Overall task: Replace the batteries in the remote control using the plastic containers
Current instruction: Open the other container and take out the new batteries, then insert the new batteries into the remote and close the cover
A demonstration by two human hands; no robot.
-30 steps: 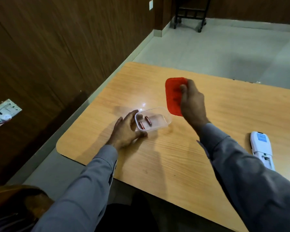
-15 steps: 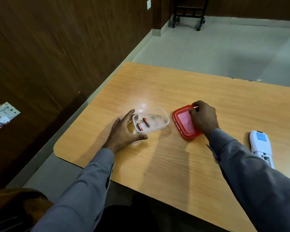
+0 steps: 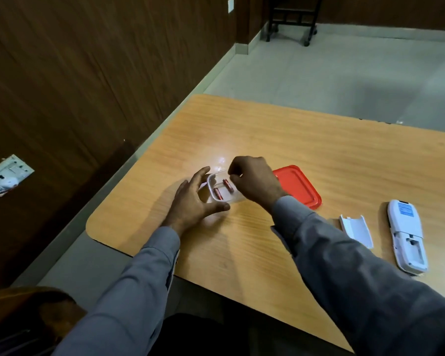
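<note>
On the far left I see a white switch plate on the dark wood wall. My left hand rests on the wooden bench, fingers spread and relaxed around the near-left corner of the clear plastic container; the thumb lies along its near side, touching or just beside it. The container is small, rectangular, transparent with rounded corners, and two red batteries lie in it, side by side and slightly angled. My right hand hangs over the container's right half with its fingers curled down toward the batteries; I cannot tell whether they grip one. Just beside the container to the right lies the red lid, flat on the bench. Further right sits the white battery cover, apart from the white remote control, which lies face down with its empty battery bay showing.
</note>
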